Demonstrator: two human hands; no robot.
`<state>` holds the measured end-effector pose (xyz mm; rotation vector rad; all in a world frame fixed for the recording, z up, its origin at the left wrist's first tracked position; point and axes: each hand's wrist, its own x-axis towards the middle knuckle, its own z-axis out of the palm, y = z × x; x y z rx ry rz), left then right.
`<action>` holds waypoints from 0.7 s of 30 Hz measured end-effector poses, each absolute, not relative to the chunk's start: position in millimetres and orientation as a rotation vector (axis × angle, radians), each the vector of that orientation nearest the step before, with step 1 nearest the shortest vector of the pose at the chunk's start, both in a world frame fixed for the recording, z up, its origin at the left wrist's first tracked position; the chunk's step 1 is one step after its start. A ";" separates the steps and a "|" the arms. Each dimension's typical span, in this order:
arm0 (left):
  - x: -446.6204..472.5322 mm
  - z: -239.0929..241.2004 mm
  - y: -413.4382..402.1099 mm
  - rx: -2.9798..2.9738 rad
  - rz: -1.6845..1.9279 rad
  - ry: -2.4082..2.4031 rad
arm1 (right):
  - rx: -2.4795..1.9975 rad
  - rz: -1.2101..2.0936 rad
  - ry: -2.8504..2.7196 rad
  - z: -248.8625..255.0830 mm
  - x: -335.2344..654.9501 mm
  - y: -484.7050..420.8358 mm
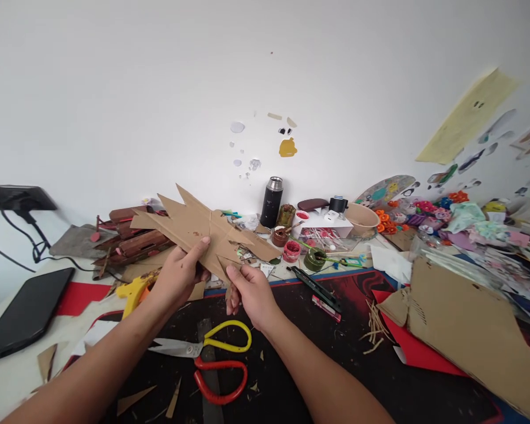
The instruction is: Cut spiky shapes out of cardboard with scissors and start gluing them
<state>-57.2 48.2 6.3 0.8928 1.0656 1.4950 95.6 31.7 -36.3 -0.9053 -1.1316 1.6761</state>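
Observation:
Raised above the dark mat is a brown cardboard cutout point(198, 227) with jagged, pointed ends on both sides. My left hand point(183, 272) grips its lower edge, the thumb lying on the face and the other fingers mostly hidden behind. My right hand point(251, 291) pinches a lower corner between thumb and fingers. Beneath the hands lie open scissors point(198, 350) with one yellow and one red handle, across a dark flat strip point(212, 377). A yellow glue gun point(135, 292) rests by my left forearm, partly covered.
A black bottle point(272, 203) stands by the wall, beside small paint jars point(291, 251). A box cutter point(314, 287) lies right of my hands. Large cardboard point(463, 330) covers the right side; a black tablet-like slab point(26, 312) is at left. Cardboard scraps point(135, 400) litter the mat.

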 end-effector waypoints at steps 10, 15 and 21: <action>-51.0 5.7 43.1 0.843 1.408 1.050 | -0.843 1.839 -1.139 -40.4 106.9 30.8; -54.2 4.2 39.2 0.957 1.263 1.130 | -0.872 1.820 -1.212 -40.6 112.0 31.0; -43.6 -0.5 37.9 0.863 1.297 1.167 | -0.864 1.769 -1.331 -46.6 106.7 30.7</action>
